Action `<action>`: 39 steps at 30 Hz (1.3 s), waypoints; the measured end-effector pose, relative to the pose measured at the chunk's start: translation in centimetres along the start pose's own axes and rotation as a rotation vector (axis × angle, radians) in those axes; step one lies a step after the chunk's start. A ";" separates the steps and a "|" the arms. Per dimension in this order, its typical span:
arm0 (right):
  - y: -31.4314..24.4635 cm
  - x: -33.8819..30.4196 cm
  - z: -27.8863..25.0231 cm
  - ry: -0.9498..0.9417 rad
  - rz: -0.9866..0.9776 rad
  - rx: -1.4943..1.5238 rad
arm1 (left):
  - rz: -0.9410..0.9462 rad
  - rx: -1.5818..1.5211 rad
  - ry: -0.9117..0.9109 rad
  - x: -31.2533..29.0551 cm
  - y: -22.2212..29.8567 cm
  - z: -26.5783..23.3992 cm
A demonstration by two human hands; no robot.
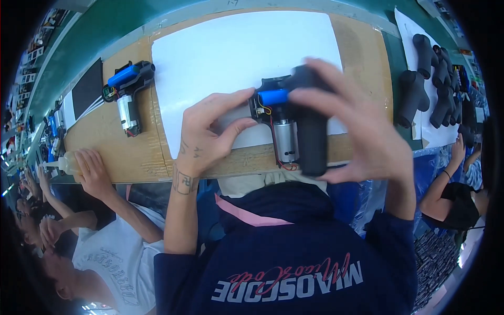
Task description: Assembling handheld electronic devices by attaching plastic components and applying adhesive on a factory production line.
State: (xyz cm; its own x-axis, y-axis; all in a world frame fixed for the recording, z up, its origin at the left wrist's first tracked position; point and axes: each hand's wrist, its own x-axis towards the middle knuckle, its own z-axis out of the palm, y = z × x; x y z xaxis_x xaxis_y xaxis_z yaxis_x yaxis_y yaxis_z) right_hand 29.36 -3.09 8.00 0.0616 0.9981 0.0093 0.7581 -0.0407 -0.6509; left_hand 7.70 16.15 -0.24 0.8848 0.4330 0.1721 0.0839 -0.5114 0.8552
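A gun-shaped device (286, 142) hangs between the two hands, above the near edge of a white sheet (231, 52) laid on cardboard (362, 58) over the counter (391, 47). Its inner parts show: a glossy blue cylinder (273, 96) lies across the head, set in a black frame, and a silver motor (284, 134) runs down from it toward the person. A yellow wire (267, 109) loops beside the blue cylinder, and red wire curls at the motor's lower end. A matte black shell (313, 142), blurred, stands along the device's right side, covering part of it.

The left hand (210, 128) comes in from the left, wrist bent, its thumb and index finger pinching the left end of the device's head; the other fingers curl behind. The right hand (362, 126) arches over from the right, fingers bent around the shell's top and thumb at its bottom end, gripping it lengthwise; motion softens its outline.

A similar device (126, 107) lies on the cardboard to the left.
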 end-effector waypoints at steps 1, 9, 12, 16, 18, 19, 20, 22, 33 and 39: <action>-0.4 0.7 0.6 -0.057 -0.039 -0.057 | -0.037 -0.013 -0.030 0.2 0.0 0.0; -2.4 2.3 2.2 -0.200 -0.067 -0.290 | -0.080 -0.062 -0.125 1.3 -1.0 -0.7; -2.8 2.2 2.2 -0.244 -0.021 -0.305 | -0.091 -0.051 -0.127 1.3 -0.7 -0.7; -2.2 2.3 2.7 -0.236 -0.019 -0.250 | -0.035 -0.056 -0.109 1.4 -1.4 -1.1; -2.8 2.0 3.1 -0.200 -0.001 -0.330 | -0.006 -0.064 -0.100 1.4 -1.4 -0.9; -3.0 1.9 3.3 -0.180 0.006 -0.371 | -0.011 -0.050 -0.099 1.4 -1.2 -0.8; -3.1 1.9 3.4 -0.183 0.012 -0.372 | -0.014 -0.033 -0.099 1.4 -1.1 -0.8; -3.4 2.0 3.7 -0.170 -0.001 -0.456 | -0.015 -0.018 -0.099 1.3 -1.0 -0.7; -3.5 2.3 3.6 -0.178 0.041 -0.321 | 0.059 0.037 -0.058 1.0 -1.7 -0.2; -3.5 1.9 4.6 -0.209 0.035 -0.338 | 0.011 0.033 -0.070 0.5 -1.3 -0.4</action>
State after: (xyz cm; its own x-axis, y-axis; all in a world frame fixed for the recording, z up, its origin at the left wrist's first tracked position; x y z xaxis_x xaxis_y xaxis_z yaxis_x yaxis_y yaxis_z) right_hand 23.85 -0.87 6.76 -0.0160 0.9825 -0.1857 0.9309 -0.0531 -0.3614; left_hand 7.87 17.36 -1.05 0.9156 0.3747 0.1457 0.0882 -0.5409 0.8364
